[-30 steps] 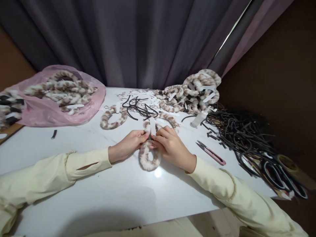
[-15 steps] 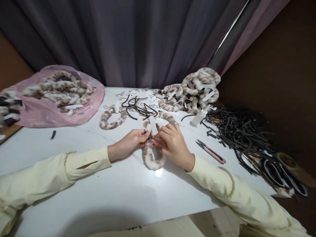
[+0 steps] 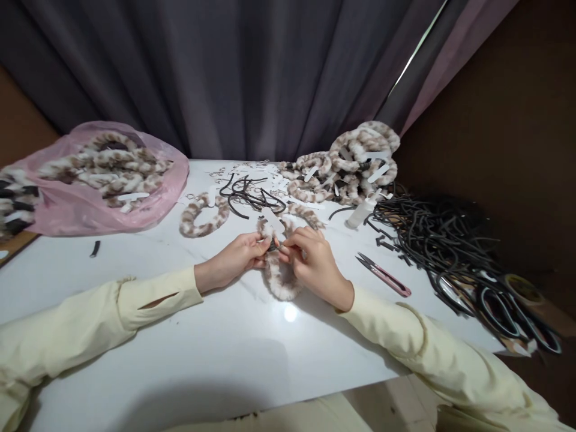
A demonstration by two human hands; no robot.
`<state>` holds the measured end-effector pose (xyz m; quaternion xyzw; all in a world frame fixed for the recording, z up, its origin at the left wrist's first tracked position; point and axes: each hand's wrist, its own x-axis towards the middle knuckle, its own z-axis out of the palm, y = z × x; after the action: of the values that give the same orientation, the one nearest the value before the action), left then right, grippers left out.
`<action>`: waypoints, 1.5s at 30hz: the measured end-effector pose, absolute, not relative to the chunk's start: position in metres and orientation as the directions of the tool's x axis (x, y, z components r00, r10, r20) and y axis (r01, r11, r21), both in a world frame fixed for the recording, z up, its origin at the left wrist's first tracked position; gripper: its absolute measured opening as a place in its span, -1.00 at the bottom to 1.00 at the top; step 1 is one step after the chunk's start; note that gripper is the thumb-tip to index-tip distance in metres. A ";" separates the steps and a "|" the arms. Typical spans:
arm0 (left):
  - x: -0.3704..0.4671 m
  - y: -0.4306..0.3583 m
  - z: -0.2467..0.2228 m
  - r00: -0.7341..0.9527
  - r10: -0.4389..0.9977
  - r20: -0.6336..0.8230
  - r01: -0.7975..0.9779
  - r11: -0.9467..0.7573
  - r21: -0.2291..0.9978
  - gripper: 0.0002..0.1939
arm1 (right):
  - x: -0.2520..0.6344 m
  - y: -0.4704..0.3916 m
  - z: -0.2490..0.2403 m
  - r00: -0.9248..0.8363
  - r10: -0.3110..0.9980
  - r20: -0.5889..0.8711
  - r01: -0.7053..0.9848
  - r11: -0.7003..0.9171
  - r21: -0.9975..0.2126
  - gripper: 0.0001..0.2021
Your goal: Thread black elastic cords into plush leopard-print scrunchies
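The furry piece (image 3: 282, 289) is between the two hands, above the middle of the white desk (image 3: 216, 360), its lower loop hanging toward the near edge and its upper part reaching past the fingers toward the far edge. The left hand (image 3: 238, 259) grasps it at the dark band (image 3: 272, 245) around its waist, thumb on top. The right hand (image 3: 317, 264) pinches at the band from the right, fingers curled; whether it grips the band itself or a loose end is too small to tell. A white tag (image 3: 272, 221) sticks up just beyond the fingertips.

The right fingers hide part of the loop's right side. The upper part overlaps other fur behind it, so its outline is unclear. The pink bag's (image 3: 58, 210) fur pieces (image 3: 11, 204) are cut off at the picture's left border, and the black cords (image 3: 441, 240) blur into shadow at the desk's far right corner.
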<state>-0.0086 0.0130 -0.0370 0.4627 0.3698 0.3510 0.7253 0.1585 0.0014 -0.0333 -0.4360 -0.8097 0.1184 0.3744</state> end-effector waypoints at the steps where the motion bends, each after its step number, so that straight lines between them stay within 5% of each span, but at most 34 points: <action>1: -0.008 0.012 -0.037 0.467 0.858 -0.216 -0.169 0.326 0.930 -0.69 | 0.158 0.001 -0.034 -0.339 0.789 0.512 0.628 0.595 -0.502 -0.84; 17: -0.005 0.013 -0.036 0.342 0.904 -0.257 -0.221 0.343 0.913 -0.80 | 0.158 0.000 -0.036 -0.437 0.672 0.598 0.729 0.654 -0.203 -0.85; 25: -0.011 0.013 -0.037 0.432 0.868 -0.245 -0.172 0.346 0.922 -0.75 | 0.172 0.010 -0.029 -0.550 0.647 0.527 0.422 0.761 -0.493 -0.90; 45: -0.013 0.014 -0.040 0.469 0.846 -0.252 -0.157 0.361 0.919 -0.72 | 0.173 0.015 -0.031 -0.524 0.730 0.439 0.314 0.645 -0.697 -0.95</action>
<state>-0.0132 0.0145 -0.0398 0.4488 0.3838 0.3436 0.7302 0.1731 0.0154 -0.0306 -0.3156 -0.8271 0.2793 0.3719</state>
